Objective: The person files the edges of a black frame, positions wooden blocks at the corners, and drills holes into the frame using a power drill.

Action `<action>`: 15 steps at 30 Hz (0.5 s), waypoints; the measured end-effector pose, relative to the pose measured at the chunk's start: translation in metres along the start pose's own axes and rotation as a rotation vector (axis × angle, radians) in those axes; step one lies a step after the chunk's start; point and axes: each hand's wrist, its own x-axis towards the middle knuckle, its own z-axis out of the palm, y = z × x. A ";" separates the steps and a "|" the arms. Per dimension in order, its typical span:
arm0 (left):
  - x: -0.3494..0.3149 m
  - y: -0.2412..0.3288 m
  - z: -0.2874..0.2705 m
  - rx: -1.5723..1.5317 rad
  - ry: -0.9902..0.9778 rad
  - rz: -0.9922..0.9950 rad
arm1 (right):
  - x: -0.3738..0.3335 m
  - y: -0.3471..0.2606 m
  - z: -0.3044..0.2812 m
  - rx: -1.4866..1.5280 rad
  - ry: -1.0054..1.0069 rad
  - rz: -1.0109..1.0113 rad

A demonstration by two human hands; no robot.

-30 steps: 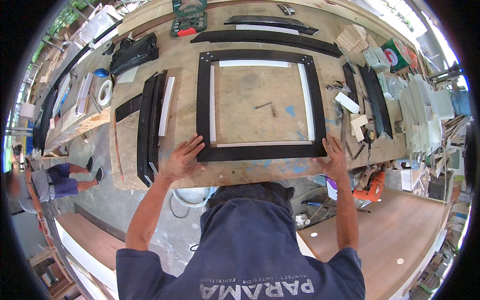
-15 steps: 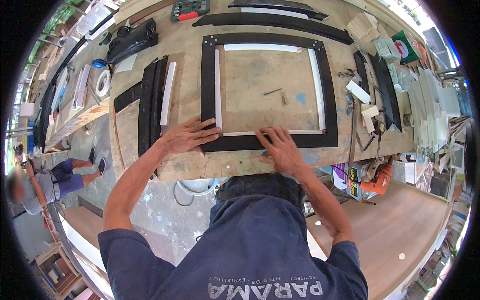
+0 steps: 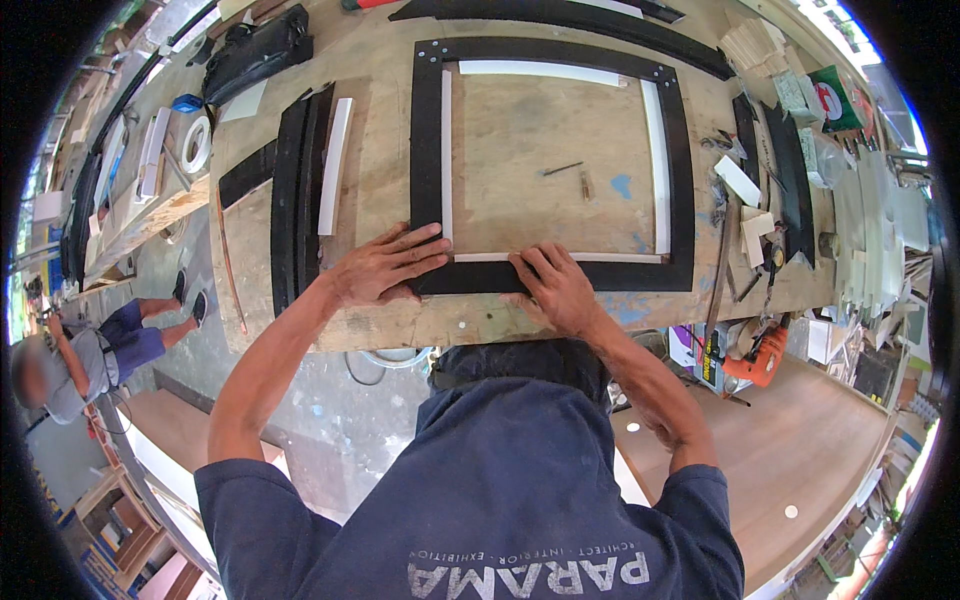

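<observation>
A black rectangular frame (image 3: 680,180) with white strips along its inner edges lies on the wooden workbench (image 3: 380,322). My left hand (image 3: 372,268) rests at its near left corner, fingers stretched flat over the black border, thumb by the near edge. On the near rail is my right hand (image 3: 556,290), its fingers bent over the white strip (image 3: 480,258) and the thumb at the rail's near side. Screw heads show at the two far corners. Inside the frame, a thin dark rod (image 3: 562,168) and a small brownish piece (image 3: 586,184) lie on the bench top.
Black strips (image 3: 290,200) and a white strip (image 3: 336,165) lie to the left. Offcuts (image 3: 756,230) and black strips (image 3: 790,185) are on the right. An orange power tool (image 3: 762,355) sits below the bench's right side. Another person (image 3: 80,360) stands far left.
The bench and frame appear a little higher and further right in the picture. My right hand's fingers look more drawn together on the near rail; my left hand keeps to the same corner.
</observation>
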 end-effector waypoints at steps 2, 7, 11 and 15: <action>-0.002 -0.001 0.002 0.019 -0.032 -0.009 | 0.000 -0.001 0.004 0.018 0.033 -0.015; 0.001 -0.001 0.000 0.101 -0.078 0.006 | 0.003 -0.004 0.002 0.025 0.049 -0.002; 0.004 0.002 -0.001 0.122 -0.112 -0.025 | 0.003 -0.004 0.002 0.038 0.021 0.043; 0.007 0.021 -0.037 -0.374 -0.047 -0.252 | 0.002 -0.004 -0.003 0.068 0.013 0.097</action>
